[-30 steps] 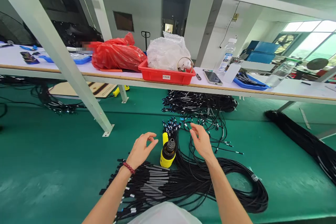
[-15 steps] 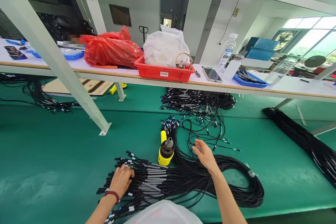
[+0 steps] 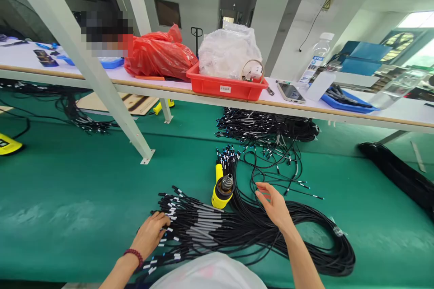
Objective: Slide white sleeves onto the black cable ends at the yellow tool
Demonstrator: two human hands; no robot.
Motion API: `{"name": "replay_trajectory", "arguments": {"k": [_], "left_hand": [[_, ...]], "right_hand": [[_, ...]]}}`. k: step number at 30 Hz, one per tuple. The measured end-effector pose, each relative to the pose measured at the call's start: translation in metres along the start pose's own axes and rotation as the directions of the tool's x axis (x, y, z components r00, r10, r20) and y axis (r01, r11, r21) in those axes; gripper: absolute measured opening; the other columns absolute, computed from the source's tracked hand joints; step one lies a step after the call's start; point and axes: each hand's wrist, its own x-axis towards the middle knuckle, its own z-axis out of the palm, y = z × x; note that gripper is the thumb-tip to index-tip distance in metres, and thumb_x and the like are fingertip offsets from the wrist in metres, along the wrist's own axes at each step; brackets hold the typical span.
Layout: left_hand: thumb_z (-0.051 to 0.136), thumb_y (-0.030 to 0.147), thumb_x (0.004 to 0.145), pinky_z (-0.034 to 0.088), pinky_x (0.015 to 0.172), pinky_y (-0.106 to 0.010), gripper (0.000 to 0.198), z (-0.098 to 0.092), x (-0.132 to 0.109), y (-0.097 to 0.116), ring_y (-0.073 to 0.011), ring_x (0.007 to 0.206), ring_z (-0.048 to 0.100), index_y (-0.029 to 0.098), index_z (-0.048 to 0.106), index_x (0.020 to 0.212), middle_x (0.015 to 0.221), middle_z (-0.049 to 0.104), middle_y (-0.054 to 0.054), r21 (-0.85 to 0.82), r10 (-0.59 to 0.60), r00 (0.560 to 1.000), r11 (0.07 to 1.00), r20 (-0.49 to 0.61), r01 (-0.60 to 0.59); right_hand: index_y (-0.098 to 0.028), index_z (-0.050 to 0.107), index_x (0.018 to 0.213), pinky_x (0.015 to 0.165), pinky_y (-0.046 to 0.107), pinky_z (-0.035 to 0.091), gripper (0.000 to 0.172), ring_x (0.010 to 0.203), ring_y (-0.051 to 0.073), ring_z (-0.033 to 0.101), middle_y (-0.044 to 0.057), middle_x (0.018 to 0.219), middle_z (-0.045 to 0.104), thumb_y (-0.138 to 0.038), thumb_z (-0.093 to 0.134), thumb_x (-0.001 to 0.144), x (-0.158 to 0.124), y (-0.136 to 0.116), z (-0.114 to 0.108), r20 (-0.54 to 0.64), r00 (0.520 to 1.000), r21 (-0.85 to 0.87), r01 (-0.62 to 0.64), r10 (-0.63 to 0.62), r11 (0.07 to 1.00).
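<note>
Head view: we have left hand [image 3: 149, 235] at tagged ends of black cables [image 3: 247, 230], fingers curled; cannot tell whether they pinch any. Right hand [image 3: 275, 205] hovers above cables, thumb and fingers apart, nothing between. Cables lie across green mat [image 3: 84, 185], just beside yellow tool [image 3: 222, 198]. We judge: light fingertips, ends fanned, cables clear of tool's tip.

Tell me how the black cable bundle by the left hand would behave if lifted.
The black cable bundle would probably sag and flop, since its strands bend round into a loop. Its labelled ends, near the left hand, may splay, as they lie fanned out.
</note>
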Motion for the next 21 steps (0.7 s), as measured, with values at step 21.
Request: {"name": "replay_trajectory", "arguments": {"k": [21], "left_hand": [[0.056,0.033,0.083,0.048,0.077,-0.03,0.019,-0.055,-0.009,-0.007,-0.0212,0.079,0.064,0.027,0.068,0.07,0.081,0.071,-0.002,-0.086,0.111,0.994,0.99,-0.026,-0.112]], "right_hand": [[-0.02,0.065,0.106,0.089,0.041,0.052,0.026,0.096,0.024,0.066,0.009,0.105,0.07,-0.037,0.056,0.088,-0.015,-0.045,-0.023,0.007,0.999,0.01,0.05,-0.05,0.999]]}}
